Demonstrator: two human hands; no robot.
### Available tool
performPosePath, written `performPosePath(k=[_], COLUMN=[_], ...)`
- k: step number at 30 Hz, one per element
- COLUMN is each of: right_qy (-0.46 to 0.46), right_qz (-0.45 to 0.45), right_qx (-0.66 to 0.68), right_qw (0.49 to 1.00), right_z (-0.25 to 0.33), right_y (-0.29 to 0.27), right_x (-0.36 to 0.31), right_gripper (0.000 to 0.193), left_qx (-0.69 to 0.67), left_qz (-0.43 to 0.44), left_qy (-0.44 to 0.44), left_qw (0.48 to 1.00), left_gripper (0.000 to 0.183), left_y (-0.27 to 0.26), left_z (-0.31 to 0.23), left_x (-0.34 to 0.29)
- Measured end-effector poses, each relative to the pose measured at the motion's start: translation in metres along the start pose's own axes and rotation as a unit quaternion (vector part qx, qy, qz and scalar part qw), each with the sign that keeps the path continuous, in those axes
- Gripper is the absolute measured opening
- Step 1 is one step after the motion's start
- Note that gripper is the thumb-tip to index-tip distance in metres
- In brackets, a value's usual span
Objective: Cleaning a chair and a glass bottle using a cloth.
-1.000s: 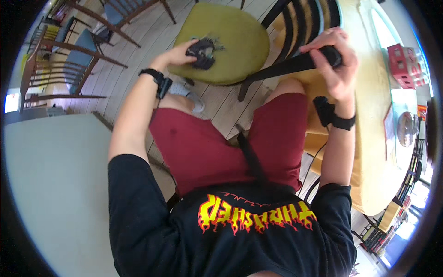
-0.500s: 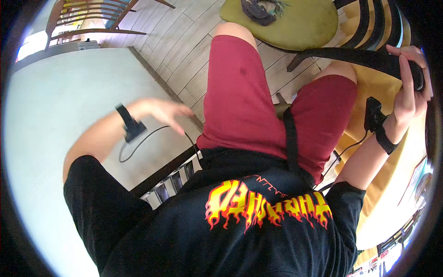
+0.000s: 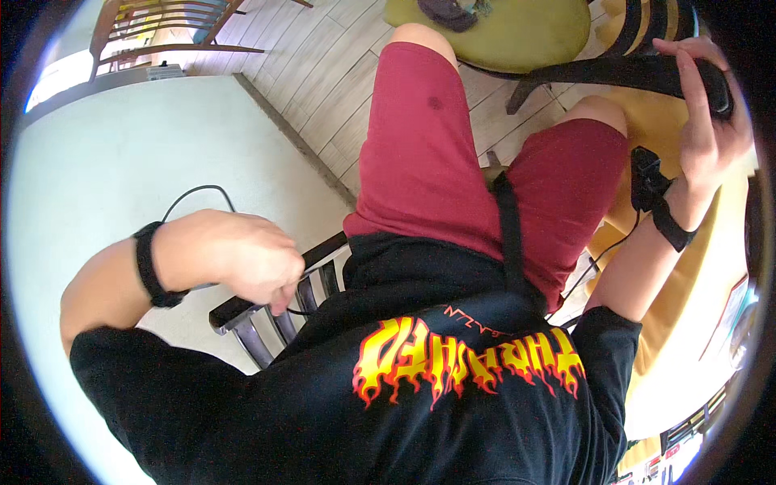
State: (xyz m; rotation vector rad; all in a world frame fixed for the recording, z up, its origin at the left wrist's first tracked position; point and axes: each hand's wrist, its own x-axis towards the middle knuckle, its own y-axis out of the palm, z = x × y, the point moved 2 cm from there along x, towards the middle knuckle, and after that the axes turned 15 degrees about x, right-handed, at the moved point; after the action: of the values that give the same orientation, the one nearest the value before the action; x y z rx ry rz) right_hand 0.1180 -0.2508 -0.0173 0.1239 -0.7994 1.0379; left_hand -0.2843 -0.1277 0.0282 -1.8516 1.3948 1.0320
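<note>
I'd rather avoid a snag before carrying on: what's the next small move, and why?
Probably ease the cable clear with the left hand: it loops beyond that hand and shows again beside the slatted chair back, where it might catch. The right hand holds the green-seated chair's rail.

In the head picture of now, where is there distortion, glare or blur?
Head view: the pale tabletop bends toward the black rim; same view, glare whitens the upper left beside the wooden chair; the left hand looks slightly soft.
</note>
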Motion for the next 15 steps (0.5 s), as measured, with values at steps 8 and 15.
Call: performPosePath(k=[8,15], right_qy=[0.01,-0.012], right_qz=[0.023,0.006], right_qx=[-0.026,-0.054], right_qw=[0.999,0.998], right_z=[0.009,0.018], right_y=[0.004,0.009], right_x=[0.007,0.011], right_gripper=[0.006,0.003], left_qx=[0.186,0.435], left_qz=[-0.139,-0.429], left_qy=[-0.087,0.198], left_qw=[0.969,0.767], left_gripper=[0.016,0.014], left_y=[-0.065,-0.142], left_z=[0.022,0.05], left_x=[-0.012,0.119])
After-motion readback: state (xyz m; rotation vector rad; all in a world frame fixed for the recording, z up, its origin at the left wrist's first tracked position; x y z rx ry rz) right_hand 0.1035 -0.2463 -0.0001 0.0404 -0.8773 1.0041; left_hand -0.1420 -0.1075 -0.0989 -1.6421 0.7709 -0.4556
